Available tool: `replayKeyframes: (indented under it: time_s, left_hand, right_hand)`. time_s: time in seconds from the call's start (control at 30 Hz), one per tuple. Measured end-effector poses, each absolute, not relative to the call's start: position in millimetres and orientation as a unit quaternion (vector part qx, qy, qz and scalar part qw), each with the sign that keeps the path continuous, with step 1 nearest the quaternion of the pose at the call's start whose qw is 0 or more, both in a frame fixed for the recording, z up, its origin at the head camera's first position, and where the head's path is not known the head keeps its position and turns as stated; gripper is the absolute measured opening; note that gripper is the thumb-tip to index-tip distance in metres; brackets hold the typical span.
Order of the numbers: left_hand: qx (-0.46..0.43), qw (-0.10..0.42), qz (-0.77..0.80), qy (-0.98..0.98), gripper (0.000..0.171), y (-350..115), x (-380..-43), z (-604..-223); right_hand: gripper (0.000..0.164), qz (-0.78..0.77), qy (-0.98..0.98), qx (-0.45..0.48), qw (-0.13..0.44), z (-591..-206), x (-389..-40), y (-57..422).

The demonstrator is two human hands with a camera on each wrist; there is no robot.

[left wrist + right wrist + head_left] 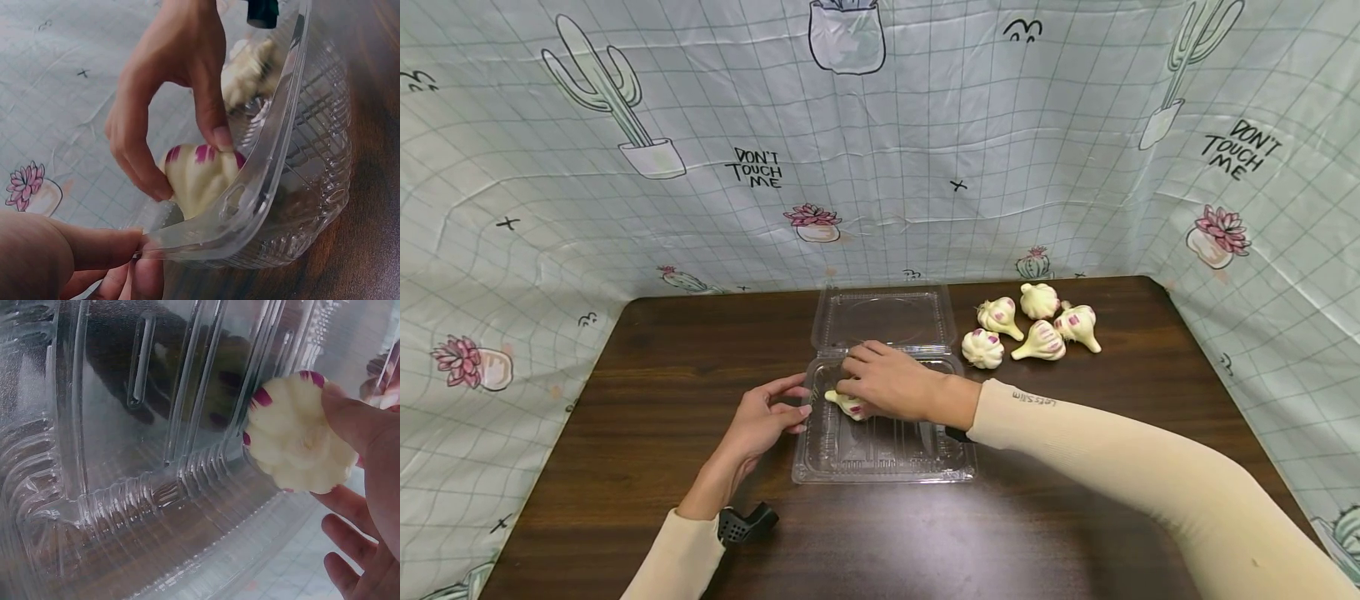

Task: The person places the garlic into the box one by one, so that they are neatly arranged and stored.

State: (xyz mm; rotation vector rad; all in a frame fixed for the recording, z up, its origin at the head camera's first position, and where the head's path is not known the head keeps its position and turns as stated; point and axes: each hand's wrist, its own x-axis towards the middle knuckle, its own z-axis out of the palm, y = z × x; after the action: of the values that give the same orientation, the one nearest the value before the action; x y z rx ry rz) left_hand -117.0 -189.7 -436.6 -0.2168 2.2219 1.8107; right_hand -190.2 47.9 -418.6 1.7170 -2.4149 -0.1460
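Holding one garlic bulb (pixel 853 407) in the right grip (pixel 887 383), narrowed to the bulb's width, with the thumb pressed to one side and fingers to the other. Clasped by the broad, purple-streaked part, with the neck sticking out of the grip toward the left grip (pixel 767 417). Turned root end toward the camera in the right wrist view, beside the thumb tip. Placed, like the right grip, over the left part of a clear plastic box (pixel 883 479), inside its rim in the head view; hard to tell whether touching the bottom.

Pinching the left rim of the box in the left grip, with the thumb on top and fingers underneath, near the held bulb.

Shows beyond the right grip a clear lid (pixel 880 321), folded back on the desk (pixel 677 358) and joined to the box's far edge. Shows also, farther off to the right of the right grip, five more garlic bulbs (pixel 1039 341), loosely clustered on the desk beside the lid. Has behind the left grip a black device (pixel 748 523) at the wrist.
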Motion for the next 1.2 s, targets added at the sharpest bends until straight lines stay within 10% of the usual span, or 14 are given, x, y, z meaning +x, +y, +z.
replayKeyframes:
  time_s: [1.2]
  left_hand:
    - [-0.074, 0.132, 0.621, 0.769, 0.054, -187, -115, -436]
  right_hand:
    - [0.070, 0.060, -0.885, 0.444, 0.127, -395, -182, 166]
